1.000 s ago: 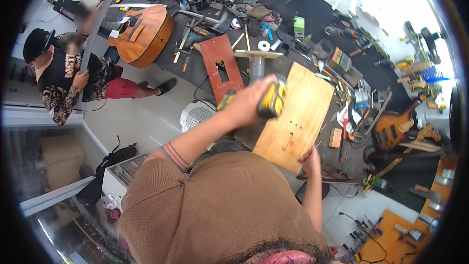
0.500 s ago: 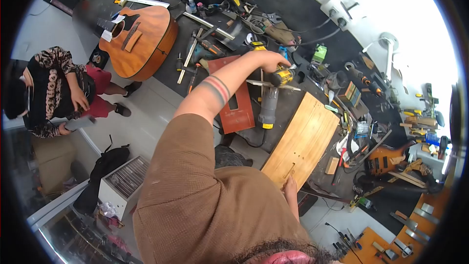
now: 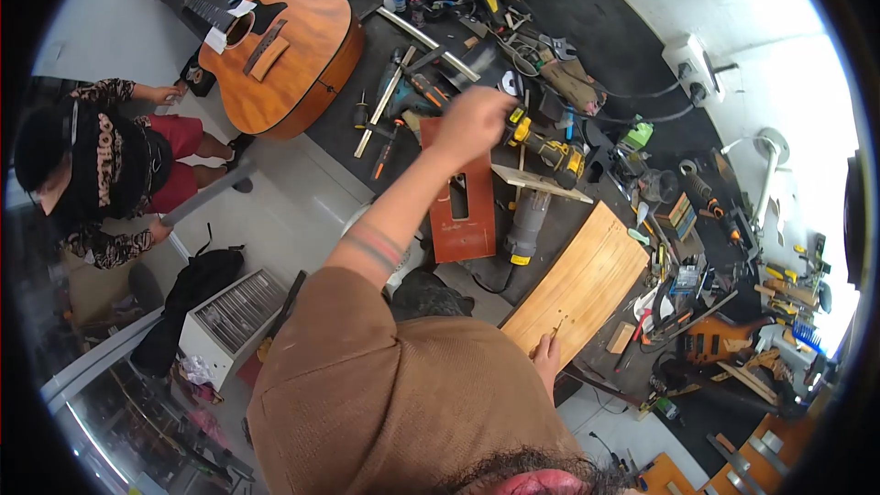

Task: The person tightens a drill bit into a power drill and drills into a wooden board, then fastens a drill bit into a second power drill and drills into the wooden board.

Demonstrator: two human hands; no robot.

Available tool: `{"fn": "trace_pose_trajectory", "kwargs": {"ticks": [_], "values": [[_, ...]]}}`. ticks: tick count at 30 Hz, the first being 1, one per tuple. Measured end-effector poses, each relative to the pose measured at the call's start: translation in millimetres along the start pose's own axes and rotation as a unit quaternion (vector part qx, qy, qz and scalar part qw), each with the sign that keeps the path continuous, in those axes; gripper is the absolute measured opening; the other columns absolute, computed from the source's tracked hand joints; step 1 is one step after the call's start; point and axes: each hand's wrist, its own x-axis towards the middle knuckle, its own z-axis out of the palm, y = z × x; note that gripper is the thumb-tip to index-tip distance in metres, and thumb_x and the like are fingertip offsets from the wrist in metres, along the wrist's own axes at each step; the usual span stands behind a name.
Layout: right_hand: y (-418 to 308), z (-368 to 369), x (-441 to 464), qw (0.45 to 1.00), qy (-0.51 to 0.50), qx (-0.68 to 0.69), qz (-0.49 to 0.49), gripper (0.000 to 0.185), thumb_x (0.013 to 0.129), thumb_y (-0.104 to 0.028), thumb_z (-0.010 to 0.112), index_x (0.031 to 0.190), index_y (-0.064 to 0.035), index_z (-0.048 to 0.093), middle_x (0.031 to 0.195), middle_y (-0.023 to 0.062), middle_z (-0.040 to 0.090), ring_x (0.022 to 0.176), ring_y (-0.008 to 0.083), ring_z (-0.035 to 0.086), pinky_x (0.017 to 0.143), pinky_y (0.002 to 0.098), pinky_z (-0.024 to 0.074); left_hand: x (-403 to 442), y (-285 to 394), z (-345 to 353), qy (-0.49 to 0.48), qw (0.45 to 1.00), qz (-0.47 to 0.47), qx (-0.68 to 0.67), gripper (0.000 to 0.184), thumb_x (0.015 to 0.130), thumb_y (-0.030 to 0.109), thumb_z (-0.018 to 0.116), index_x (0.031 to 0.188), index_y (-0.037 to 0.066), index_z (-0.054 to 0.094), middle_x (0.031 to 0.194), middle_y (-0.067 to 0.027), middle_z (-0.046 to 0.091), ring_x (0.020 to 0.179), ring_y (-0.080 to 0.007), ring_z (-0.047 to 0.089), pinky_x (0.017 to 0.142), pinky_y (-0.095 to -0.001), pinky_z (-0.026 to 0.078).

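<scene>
My left hand [image 3: 472, 124], blurred by motion, is over the bench left of a yellow-and-black power drill [image 3: 555, 158]. Its fingers are smeared, so whether they hold anything is unclear. The drill lies beside a flat plate [image 3: 541, 183] on a grey cylindrical power tool [image 3: 527, 225] with a yellow collar and a cord. My right hand [image 3: 547, 357] grips the near end of a pale wooden board [image 3: 587, 275], thumb on top by a small dark slot. Under my left forearm is a red-brown panel [image 3: 466, 238] with a rectangular opening.
An acoustic guitar [image 3: 293, 55] lies at the bench's left. Clamps, cables and hand tools crowd the back. A small wood block [image 3: 621, 337] sits right of the board. Another person [image 3: 110, 165] is at the left, near a white box [image 3: 229, 325] on the floor.
My left hand has moved left, off the drill, which stays on the bench. My right hand keeps its place on the board. The view has shifted; the other person's arms have moved apart.
</scene>
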Motion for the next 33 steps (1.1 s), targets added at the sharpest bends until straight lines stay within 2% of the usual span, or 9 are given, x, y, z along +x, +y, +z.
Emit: {"fn": "trace_pose_trajectory", "kwargs": {"ticks": [2,5,9,12,18,22,24,30,33], "values": [[-51,6,13,0.982,-0.018,-0.072,-0.175,0.026,0.109,-0.02,0.071,0.1,-0.0022,0.054,0.081,0.0078,0.056,0.073,0.0205,0.061,0.065,0.0406,0.0508,-22,-23,-64,0.102,0.98,-0.087,0.15,0.024,0.082,-0.001,0.07,0.105,0.004,0.077,0.105,-0.0163,0.075,0.107,-0.0403,0.07,0.092,-0.0545,0.057],[-185,40,18,0.917,-0.061,-0.156,-0.362,0.025,0.101,-0.011,0.079,0.104,-0.002,0.056,0.087,0.012,0.057,0.081,0.0271,0.062,0.074,0.0419,0.0522,-68,-62,-114,0.056,0.881,-0.299,0.362,0.051,0.095,0.016,0.079,0.143,0.006,0.062,0.132,-0.0165,0.065,0.128,-0.0419,0.062,0.1,-0.0558,0.057],[-324,140,58,0.796,-0.144,-0.243,-0.535,0.036,0.095,-0.013,0.086,0.114,-0.0019,0.058,0.093,0.0168,0.063,0.088,0.0413,0.067,0.078,0.05,0.0547,-92,-97,-122,0.002,0.864,-0.468,0.187,0.045,0.106,0.028,0.07,0.148,0.013,0.062,0.124,-0.0281,0.078,0.12,-0.048,0.074,0.103,-0.057,0.057],[-379,240,108,0.697,-0.121,-0.25,-0.661,0.047,0.093,-0.017,0.088,0.118,0.0,0.052,0.097,0.021,0.065,0.092,0.0468,0.067,0.08,0.0537,0.0557,-92,-115,-122,0.074,0.869,-0.483,0.076,0.032,0.104,0.026,0.073,0.126,0.003,0.076,0.108,-0.0236,0.081,0.106,-0.0394,0.078,0.094,-0.0467,0.058],[-414,350,185,0.802,-0.18,-0.263,-0.506,0.064,0.085,-0.024,0.096,0.121,0.0012,0.05,0.117,0.0278,0.07,0.113,0.0492,0.071,0.097,0.0525,0.058,-80,-113,-151,0.048,0.872,-0.488,0.005,0.027,0.105,0.017,0.073,0.12,-0.004,0.078,0.099,-0.0122,0.08,0.09,-0.0236,0.074,0.084,-0.0397,0.056],[-413,358,197,0.782,-0.231,-0.272,-0.511,0.069,0.086,-0.032,0.096,0.124,0.0017,0.048,0.119,0.031,0.071,0.116,0.0486,0.072,0.099,0.0512,0.0582,-92,-104,-159,0.061,0.846,-0.507,-0.152,0.023,0.107,0.013,0.072,0.122,-0.002,0.08,0.093,-0.0001,0.072,0.084,-0.0109,0.063,0.075,-0.031,0.049],[-414,364,193,0.813,-0.224,-0.29,-0.453,0.067,0.089,-0.034,0.094,0.123,0.0014,0.048,0.118,0.0323,0.071,0.114,0.0498,0.073,0.098,0.0515,0.0583,-94,-95,-161,0.079,0.828,-0.512,-0.215,0.021,0.107,0.012,0.072,0.121,0.0,0.081,0.092,0.0033,0.069,0.082,-0.0075,0.058,0.073,-0.0279,0.046],[-419,368,196,0.812,-0.205,-0.298,-0.459,0.064,0.093,-0.038,0.091,0.119,0.0002,0.046,0.11,0.0321,0.071,0.103,0.0526,0.073,0.092,0.0538,0.0583,-84,-97,-165,0.013,0.852,-0.463,-0.244,0.02,0.107,0.012,0.071,0.119,0.0,0.082,0.091,0.0035,0.069,0.085,-0.0082,0.06,0.076,-0.0281,0.048],[-432,364,177,0.827,-0.211,-0.248,-0.458,0.063,0.094,-0.037,0.091,0.117,-0.0005,0.045,0.106,0.0304,0.07,0.098,0.0516,0.073,0.088,0.0546,0.0571,-81,-104,-166,-0.04,0.871,-0.466,-0.149,0.021,0.107,0.012,0.071,0.118,-0.002,0.082,0.091,0.0026,0.07,0.085,-0.0092,0.061,0.079,-0.0291,0.049]]}}
